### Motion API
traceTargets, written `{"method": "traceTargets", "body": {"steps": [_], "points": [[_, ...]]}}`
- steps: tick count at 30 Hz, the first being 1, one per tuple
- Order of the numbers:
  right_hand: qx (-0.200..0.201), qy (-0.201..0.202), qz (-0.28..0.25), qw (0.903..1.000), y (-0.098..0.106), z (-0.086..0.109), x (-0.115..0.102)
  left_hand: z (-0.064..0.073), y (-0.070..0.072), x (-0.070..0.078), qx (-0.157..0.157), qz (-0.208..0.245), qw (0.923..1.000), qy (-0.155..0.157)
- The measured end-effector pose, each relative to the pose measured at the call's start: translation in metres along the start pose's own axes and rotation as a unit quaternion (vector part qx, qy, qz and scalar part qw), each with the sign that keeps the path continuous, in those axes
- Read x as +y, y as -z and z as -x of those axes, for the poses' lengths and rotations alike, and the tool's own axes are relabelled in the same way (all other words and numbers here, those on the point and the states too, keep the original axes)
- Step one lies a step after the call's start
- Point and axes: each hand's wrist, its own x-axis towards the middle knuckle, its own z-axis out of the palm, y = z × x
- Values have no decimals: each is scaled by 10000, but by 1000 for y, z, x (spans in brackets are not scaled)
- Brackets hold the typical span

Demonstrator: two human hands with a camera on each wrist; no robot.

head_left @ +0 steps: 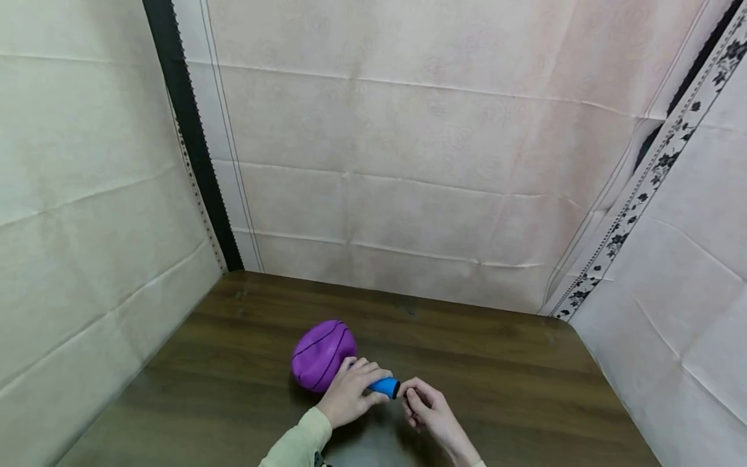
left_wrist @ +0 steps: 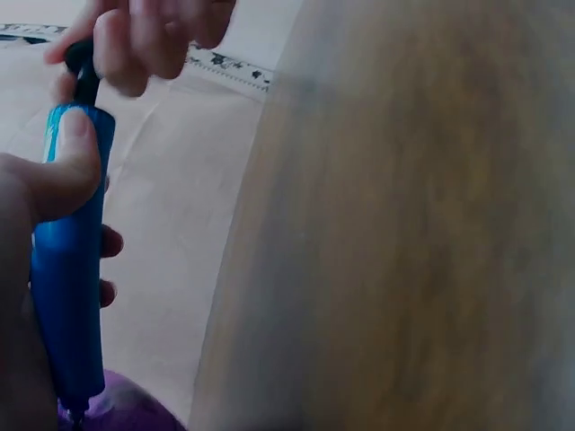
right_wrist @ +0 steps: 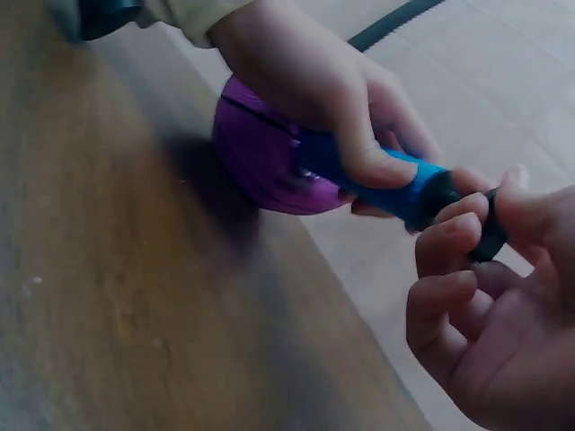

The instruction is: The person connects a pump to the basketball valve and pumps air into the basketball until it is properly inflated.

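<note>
A purple ball (head_left: 322,355) with black lines and a dented side is at the pump's far end, low in the head view. My left hand (head_left: 353,395) grips the blue barrel of a hand pump (head_left: 386,387), thumb along one side and fingers round the other. In the left wrist view the pump's narrow tip meets the ball, though the exact join is dim. My right hand (head_left: 428,412) holds the pump's black handle (right_wrist: 490,229) between thumb and curled fingers. A short length of black rod (left_wrist: 87,90) shows between handle and barrel.
Under the hands lies a dark brown wooden tabletop (head_left: 233,402). Pale creased cloth (head_left: 379,149) hangs behind it, with more cloth at the left and right sides. A black strip (head_left: 195,130) runs down the back left corner.
</note>
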Motion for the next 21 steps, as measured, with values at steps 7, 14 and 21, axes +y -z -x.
{"method": "traceTargets", "body": {"steps": [7,14,21], "points": [[658,-743,-304,9946,14,18,-16,2,14,-15,-63,181,9993,325],[45,624,-153,9979,31,25,-28,-2,9,-8,122,231,9989,385],[98,777,496,9957,7,8,-8,-5,-6,13,-155,503,9985,149]]}}
